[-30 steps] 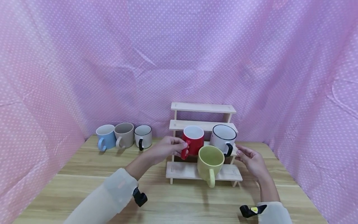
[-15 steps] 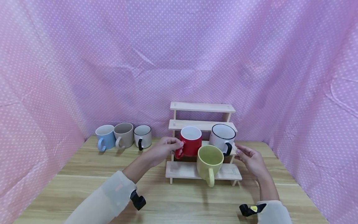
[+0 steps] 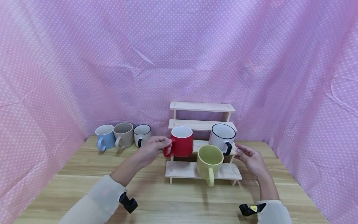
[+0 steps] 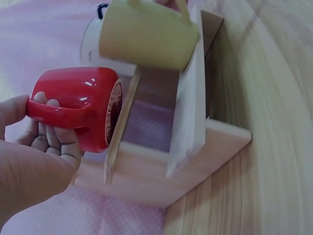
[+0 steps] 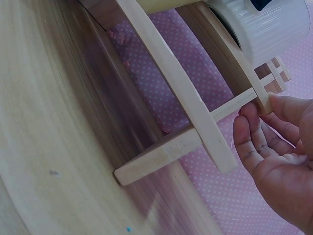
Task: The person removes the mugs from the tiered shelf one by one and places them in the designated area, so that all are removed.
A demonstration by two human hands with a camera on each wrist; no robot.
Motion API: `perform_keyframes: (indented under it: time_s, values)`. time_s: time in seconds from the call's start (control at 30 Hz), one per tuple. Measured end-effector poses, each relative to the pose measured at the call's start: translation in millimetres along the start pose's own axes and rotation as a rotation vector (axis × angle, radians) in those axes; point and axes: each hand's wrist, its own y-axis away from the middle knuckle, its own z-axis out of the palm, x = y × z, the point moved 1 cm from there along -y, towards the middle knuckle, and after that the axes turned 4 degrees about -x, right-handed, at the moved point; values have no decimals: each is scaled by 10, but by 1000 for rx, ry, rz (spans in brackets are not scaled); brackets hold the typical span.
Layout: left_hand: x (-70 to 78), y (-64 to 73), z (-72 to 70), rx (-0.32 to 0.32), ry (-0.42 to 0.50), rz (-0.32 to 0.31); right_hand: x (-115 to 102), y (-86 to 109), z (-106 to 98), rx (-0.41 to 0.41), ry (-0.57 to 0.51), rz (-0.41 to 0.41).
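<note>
Glossy red, the mug (image 3: 183,143) is gripped by its handle in the left hand (image 3: 153,151), the thumb on one side and the fingers curled round from the other. It is upright, just to the right of those fingertips, at the second step from the bottom of a pale wooden rack (image 3: 201,106); the left wrist view shows its patterned base close to that plank (whether the two touch, I cannot tell). The right hand (image 3: 251,160) pinches the end of the same plank between thumb and fingertips. Just left of that hand, on this step, stands a large white mug (image 3: 219,140) with a dark rim, its black handle near the fingertips. Lower, and also to the right hand's left, a yellow-green mug (image 3: 208,161) sits upright on the bottom step, its handle jutting towards the person. Past the left hand, three more mugs stand in a row on the wood-grained table (image 3: 167,202): a small white mug (image 3: 142,133) directly behind the knuckles and partly hidden by them, a taupe mug (image 3: 125,137) further to the left, and a light blue mug (image 3: 106,137) furthest from that hand. Below each wrist, a black device (image 3: 128,203) sits at the pale cuff, and beyond both hands hangs a pinkish-purple cloth (image 3: 179,62) with white dots.
</note>
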Motion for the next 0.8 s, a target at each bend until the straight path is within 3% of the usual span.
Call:
perform_keyframes:
  time_s: [0.53, 0.67, 0.8]
  values:
    - [31, 516, -541, 78, 38, -11, -8, 11, -1, 5, -41, -13]
    - [22, 716, -714, 88, 72, 5, 20, 6, 3, 1, -38, -12]
    - [-27, 933, -918, 104, 49, 4, 13, -6, 10, -3, -34, -13]
